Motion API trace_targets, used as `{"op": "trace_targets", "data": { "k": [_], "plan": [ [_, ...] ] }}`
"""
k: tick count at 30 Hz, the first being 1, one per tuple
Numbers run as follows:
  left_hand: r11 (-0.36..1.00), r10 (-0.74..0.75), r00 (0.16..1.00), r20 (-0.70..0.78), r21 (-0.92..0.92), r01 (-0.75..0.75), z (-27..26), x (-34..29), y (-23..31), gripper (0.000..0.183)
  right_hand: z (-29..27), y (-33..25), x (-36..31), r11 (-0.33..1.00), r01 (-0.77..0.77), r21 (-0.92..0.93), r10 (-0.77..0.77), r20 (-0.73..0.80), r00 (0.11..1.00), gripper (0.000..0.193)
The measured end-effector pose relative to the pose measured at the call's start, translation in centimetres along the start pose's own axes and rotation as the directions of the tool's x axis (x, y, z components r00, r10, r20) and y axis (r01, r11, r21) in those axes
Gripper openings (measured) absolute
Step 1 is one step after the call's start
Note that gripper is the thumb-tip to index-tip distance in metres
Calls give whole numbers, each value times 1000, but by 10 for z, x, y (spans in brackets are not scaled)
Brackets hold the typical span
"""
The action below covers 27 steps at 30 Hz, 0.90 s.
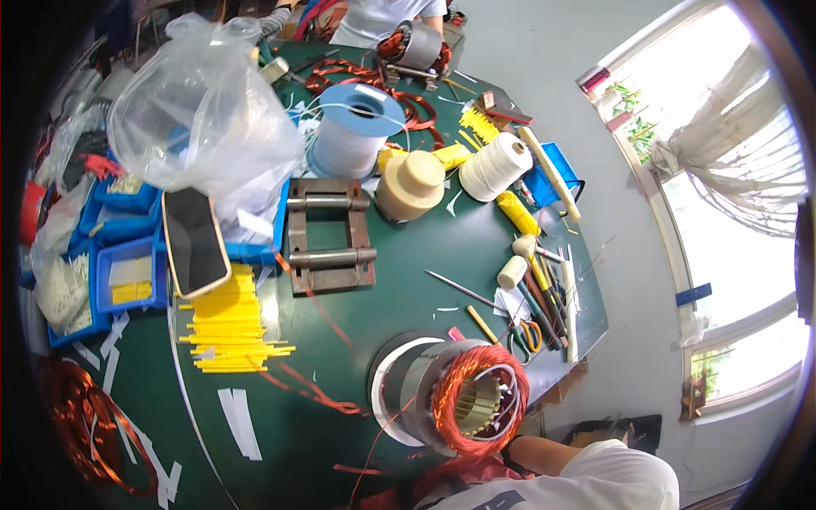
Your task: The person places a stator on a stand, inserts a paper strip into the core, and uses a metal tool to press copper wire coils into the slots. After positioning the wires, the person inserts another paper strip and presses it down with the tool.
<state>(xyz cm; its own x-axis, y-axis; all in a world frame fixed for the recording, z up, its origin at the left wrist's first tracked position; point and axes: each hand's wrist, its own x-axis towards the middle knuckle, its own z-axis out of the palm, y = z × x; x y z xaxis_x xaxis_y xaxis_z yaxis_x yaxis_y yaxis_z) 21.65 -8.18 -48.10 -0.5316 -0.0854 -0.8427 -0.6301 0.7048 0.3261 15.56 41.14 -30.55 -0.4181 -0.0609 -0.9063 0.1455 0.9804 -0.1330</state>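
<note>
A motor stator lies on its side at the near edge of the green table, with a thick ring of red-brown copper winding at its near end. White sleeved leads curl inside the ring, and slot insulation lines the bore. My right forearm comes in from the lower right and meets the stator's near side; the right hand itself is hidden behind the winding. No part of my left hand shows. Loose copper wire ends trail over the table left of the stator.
Yellow sleeving tubes, a phone, a steel frame and blue bins stand left. Spools, a thread cone, a mallet and scissors lie beyond. Another person sits opposite.
</note>
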Motion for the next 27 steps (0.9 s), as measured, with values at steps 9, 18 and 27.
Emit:
{"op": "trace_targets", "data": {
  "k": [9,18,27],
  "plan": [
    [998,1,1000,-15,68,0,-17,0,7,36,-15,12,13,1000,14,5,-13,-32,999,45],
    [942,287,953,-96,209,-262,-35,4,-36,35,-15,45,78,995,87,-53,-96,-185,978,46],
    [587,753,545,369,-3,-810,-175,-260,144,25,-3,45,61,965,95,-246,-155,-237,959,43]
  ]
}}
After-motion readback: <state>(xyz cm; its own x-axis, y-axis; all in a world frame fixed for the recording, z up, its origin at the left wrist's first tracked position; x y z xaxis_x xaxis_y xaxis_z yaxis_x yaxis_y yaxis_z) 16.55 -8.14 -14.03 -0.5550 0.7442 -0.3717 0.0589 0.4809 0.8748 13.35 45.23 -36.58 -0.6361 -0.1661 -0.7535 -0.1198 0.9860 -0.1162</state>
